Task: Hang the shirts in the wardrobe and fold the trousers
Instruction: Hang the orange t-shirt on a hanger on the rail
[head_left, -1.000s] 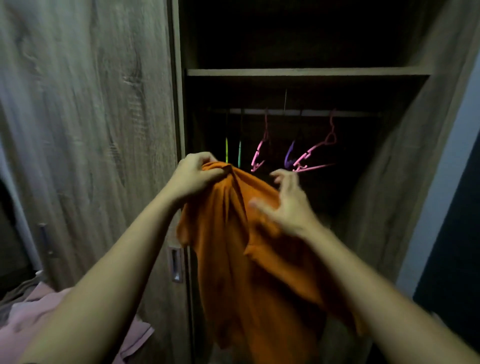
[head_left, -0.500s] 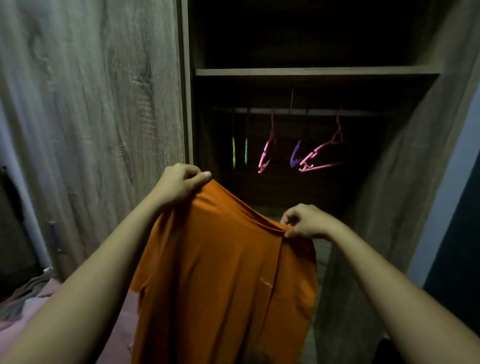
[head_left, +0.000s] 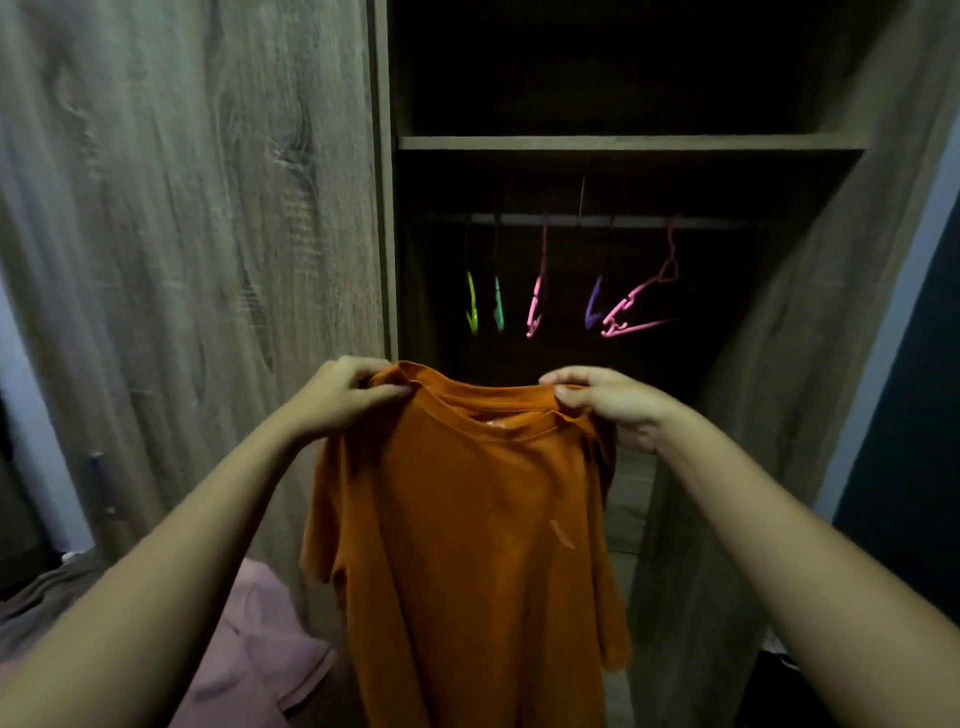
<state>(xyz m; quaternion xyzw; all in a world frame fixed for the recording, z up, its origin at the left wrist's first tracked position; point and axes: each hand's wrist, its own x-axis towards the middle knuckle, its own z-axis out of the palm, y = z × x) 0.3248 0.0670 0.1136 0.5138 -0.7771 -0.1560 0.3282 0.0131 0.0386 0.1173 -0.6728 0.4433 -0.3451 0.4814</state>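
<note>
The wood-grain wardrobe (head_left: 810, 364) fills the dim view. Its left door (head_left: 182, 260) is closed and the bay to the right of that door stands open and dark.

The orange shirt (head_left: 467, 519) hangs in the air in front of the wardrobe's open bay, below the rail and not inside the wardrobe. Its long axis runs vertically: the collar (head_left: 483, 410) is at the top, the hem drops out of view at the bottom, and the sleeves fall to either side. A small pale mark shows on the cloth facing the camera.

A pink garment (head_left: 265, 649) lies crumpled at the foot of the wardrobe's closed door, beside some grey-brown cloth (head_left: 47, 597).

Inside the wardrobe, a shelf (head_left: 623, 142) crosses the bay high up, with a rail (head_left: 623, 221) beneath it.

The left hand (head_left: 343, 400) grips the shirt's shoulder on the left of the collar, and the right hand (head_left: 613, 402) pinches the shoulder on the right, both with fingers curled over the fabric.

Five bare hangers dangle from the rail in the wardrobe: a yellow-green hanger (head_left: 471, 306), a green hanger (head_left: 498, 309), a pink hanger (head_left: 535, 306), a purple hanger (head_left: 592, 309) and a larger pink hanger (head_left: 639, 306) turned sideways.
</note>
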